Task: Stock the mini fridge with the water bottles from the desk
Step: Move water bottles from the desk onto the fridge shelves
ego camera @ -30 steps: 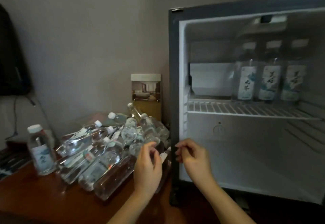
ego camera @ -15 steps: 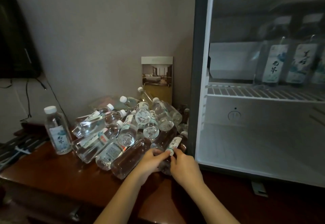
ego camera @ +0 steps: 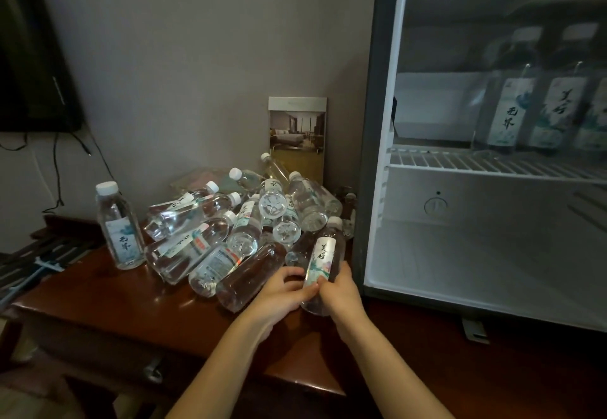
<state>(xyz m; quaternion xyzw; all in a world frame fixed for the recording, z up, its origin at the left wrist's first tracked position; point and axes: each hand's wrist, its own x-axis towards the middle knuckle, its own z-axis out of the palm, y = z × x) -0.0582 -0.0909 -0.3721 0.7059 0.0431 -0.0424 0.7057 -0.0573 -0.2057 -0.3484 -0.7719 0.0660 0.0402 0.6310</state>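
Note:
A pile of clear water bottles (ego camera: 230, 231) with white caps lies on the dark wooden desk (ego camera: 98, 300). One labelled bottle (ego camera: 323, 257) at the pile's right edge is tilted up, cap pointing away. My left hand (ego camera: 279, 293) and my right hand (ego camera: 338, 290) both grip its lower end. A single bottle (ego camera: 119, 228) stands upright to the left of the pile. The open mini fridge (ego camera: 377, 123) stands on the right, with three bottles (ego camera: 538, 113) upright on its wire shelf (ego camera: 476, 162). The fridge's lower compartment (ego camera: 476, 261) holds nothing visible.
A hotel photo card (ego camera: 297, 136) leans against the wall behind the pile. A black screen (ego camera: 33, 57) hangs at upper left with cables (ego camera: 57, 172) dangling to the desk. The desk's front edge runs just below my forearms.
My hands dropped from in front of the fridge to the pile and closed on one labelled bottle, which now tilts up off the heap. The view shifted left and closer.

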